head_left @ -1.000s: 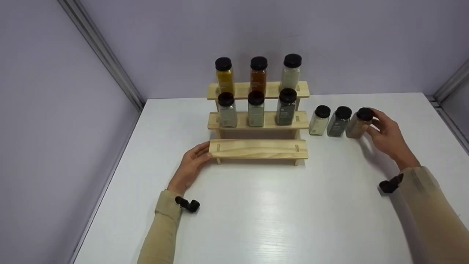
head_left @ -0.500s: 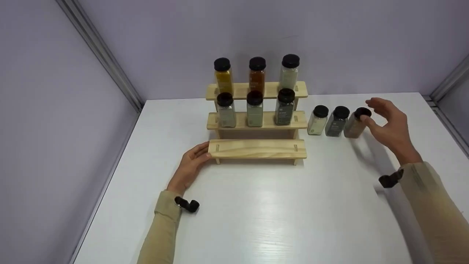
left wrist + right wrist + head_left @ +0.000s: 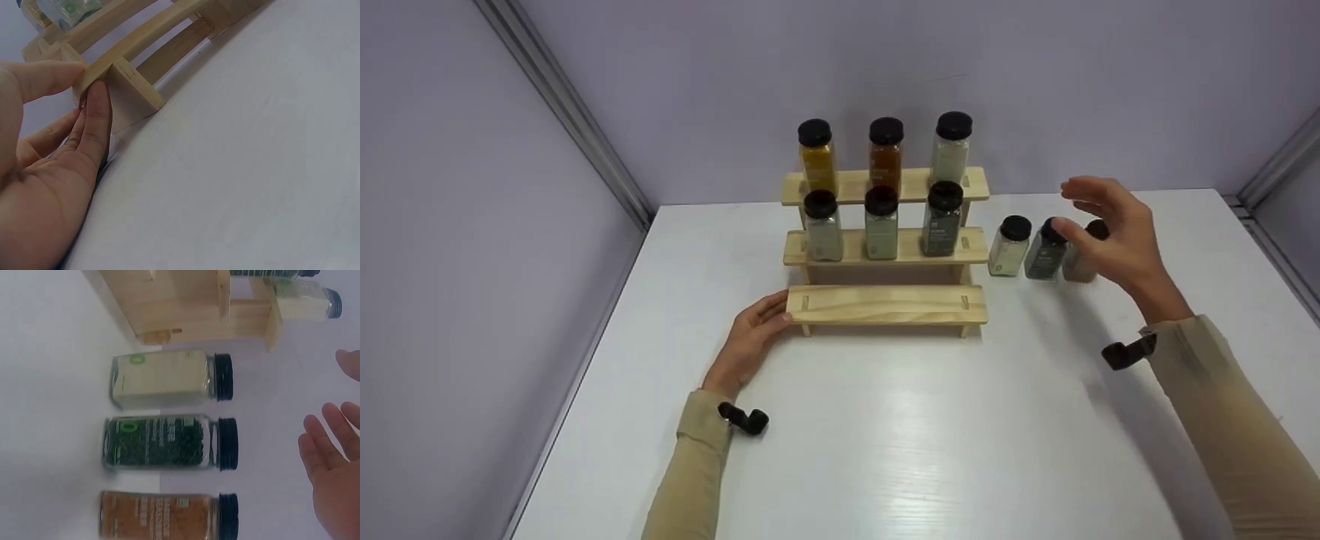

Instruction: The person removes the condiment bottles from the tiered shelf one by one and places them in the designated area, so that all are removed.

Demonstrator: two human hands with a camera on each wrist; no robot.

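Note:
At its lowest step, the wooden tiered spice rack (image 3: 885, 304) has its left end pinched by my left hand (image 3: 744, 341). The left wrist view shows the thumb on the shelf's edge and fingers (image 3: 97, 121) against its underside. My right hand (image 3: 1121, 244) hovers above a row of three black-lidded spice jars, fingers spread and holding nothing. They are a cream jar (image 3: 1009, 251), a dark green jar (image 3: 1044, 259) and an orange-brown jar (image 3: 157, 516). In the head view, the right hand partly hides the orange-brown one. The right wrist view shows the hand apart from the lids.
Three jars stand on the rack's top step, among them a yellow jar (image 3: 819, 165) and a red-brown jar (image 3: 886, 165). Three more, including a dark jar (image 3: 942, 229), stand on the middle step. A wall (image 3: 720, 97) rises behind the white table (image 3: 840, 420).
My right hand has let go of the orange-brown jar, lifted and moved left over the row. That jar remains standing on the table. My left hand stays at the rack's end.

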